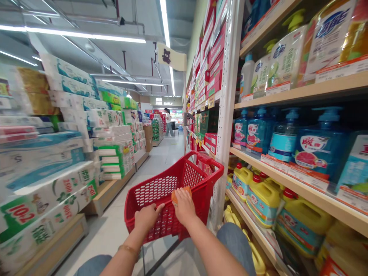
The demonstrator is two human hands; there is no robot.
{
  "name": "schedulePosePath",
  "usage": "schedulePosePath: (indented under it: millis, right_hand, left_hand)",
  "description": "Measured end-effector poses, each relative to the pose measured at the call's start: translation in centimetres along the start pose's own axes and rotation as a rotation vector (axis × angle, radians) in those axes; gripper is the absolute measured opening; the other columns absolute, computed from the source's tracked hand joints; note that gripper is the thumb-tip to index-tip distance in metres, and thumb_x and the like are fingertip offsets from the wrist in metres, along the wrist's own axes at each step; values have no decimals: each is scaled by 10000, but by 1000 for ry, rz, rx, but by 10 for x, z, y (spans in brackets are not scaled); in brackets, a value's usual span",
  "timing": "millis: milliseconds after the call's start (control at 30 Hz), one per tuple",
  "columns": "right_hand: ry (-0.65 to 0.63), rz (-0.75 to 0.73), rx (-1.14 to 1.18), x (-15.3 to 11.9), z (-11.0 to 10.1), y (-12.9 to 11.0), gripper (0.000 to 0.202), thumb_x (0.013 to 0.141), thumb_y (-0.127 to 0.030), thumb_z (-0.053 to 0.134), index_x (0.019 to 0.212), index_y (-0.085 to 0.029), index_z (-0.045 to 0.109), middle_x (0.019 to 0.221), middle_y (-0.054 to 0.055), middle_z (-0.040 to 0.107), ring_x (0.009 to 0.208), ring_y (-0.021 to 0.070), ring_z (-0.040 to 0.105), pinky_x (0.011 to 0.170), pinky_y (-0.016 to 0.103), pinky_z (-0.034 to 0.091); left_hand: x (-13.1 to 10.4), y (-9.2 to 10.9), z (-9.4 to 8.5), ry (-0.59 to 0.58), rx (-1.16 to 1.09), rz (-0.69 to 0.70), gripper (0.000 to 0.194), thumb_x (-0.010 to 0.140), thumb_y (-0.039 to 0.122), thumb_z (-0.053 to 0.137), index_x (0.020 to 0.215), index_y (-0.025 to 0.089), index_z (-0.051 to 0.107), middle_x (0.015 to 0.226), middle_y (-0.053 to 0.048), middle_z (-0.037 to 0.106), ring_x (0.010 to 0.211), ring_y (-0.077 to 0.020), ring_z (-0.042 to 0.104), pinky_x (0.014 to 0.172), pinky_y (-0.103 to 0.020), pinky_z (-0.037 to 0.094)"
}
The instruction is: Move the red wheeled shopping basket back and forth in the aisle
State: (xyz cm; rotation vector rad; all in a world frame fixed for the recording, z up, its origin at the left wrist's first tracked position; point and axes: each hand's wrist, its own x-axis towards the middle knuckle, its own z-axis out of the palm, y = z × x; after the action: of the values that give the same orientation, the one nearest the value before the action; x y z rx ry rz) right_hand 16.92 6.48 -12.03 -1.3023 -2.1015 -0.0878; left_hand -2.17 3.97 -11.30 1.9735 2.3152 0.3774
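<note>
A red plastic shopping cart [161, 189] with perforated sides stands right in front of me, between my knees. Its near rim is gripped by my left hand [147, 219], fingers curled over the edge and thumb lying along it. My right hand [184, 207] presses an orange cloth [174, 197] onto the same rim, a little to the right. Most of the cloth is hidden under the fingers. A pole with a cream flag bearing a bear figure [171, 56] rises from beyond the basket.
Shelves [304, 86] on the right hold pump bottles and yellow detergent jugs [263, 199], close to the cart. Packs of tissue [51, 199] are stacked on low platforms at left. A tiled aisle [163, 149] runs ahead, with a person [168, 122] far down it.
</note>
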Motion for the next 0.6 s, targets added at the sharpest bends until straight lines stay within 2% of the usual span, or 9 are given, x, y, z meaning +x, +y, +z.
schedulePosePath:
  millis: [100, 233, 300, 367, 500, 600]
  right_hand:
    - [-26, -56, 33, 1, 1, 1, 452, 911, -283, 509, 1358, -218, 497, 1407, 51, 503, 1342, 190, 392, 1131, 384, 276]
    - [30, 66, 32, 10, 0, 13, 429, 925, -257, 470, 1346, -182, 510, 1400, 80, 508, 1340, 203, 395, 1135, 406, 257]
    - [50, 126, 29, 11, 5, 10, 450, 917, -238, 477, 1359, -156, 494, 1428, 96, 472, 1364, 216, 357, 1143, 409, 238]
    - [30, 112, 41, 8, 14, -1, 472, 910, -244, 493, 1373, -153, 478, 1446, 98, 447, 1379, 220, 330, 1145, 407, 234]
    - [-53, -59, 89, -1, 24, -27, 470, 922, -309, 500, 1377, -196, 469, 1425, 61, 482, 1362, 183, 358, 1136, 372, 257]
    - [-47, -41, 78, 1, 23, -26, 430, 934, -298, 480, 1354, -208, 494, 1395, 61, 515, 1340, 182, 391, 1130, 380, 264]
  left_hand:
    - [-2, -3, 1, -24, 2, 53, 582, 891, 637, 241, 874, 213, 640, 939, -132, 738, 950, -311, 667, 816, -437, 431]
    - [-8, -28, 5, -5, 16, 40, 598, 904, 626, 218, 836, 200, 632, 894, -136, 738, 877, -289, 684, 749, -368, 449]
    - [-12, -35, 9, 33, 41, 38, 602, 916, 609, 202, 847, 197, 636, 867, -133, 739, 857, -289, 687, 747, -369, 449]
    - [-14, -34, 11, 51, 69, 33, 604, 923, 595, 197, 863, 189, 640, 854, -137, 738, 852, -296, 688, 747, -379, 448]
    - [-16, -22, 11, 24, 82, 17, 605, 930, 581, 196, 888, 177, 645, 885, -153, 734, 867, -306, 683, 729, -380, 442]
    - [-16, -24, 10, -22, -2, 114, 537, 950, 527, 214, 908, 188, 628, 920, -124, 731, 871, -259, 677, 725, -330, 427]
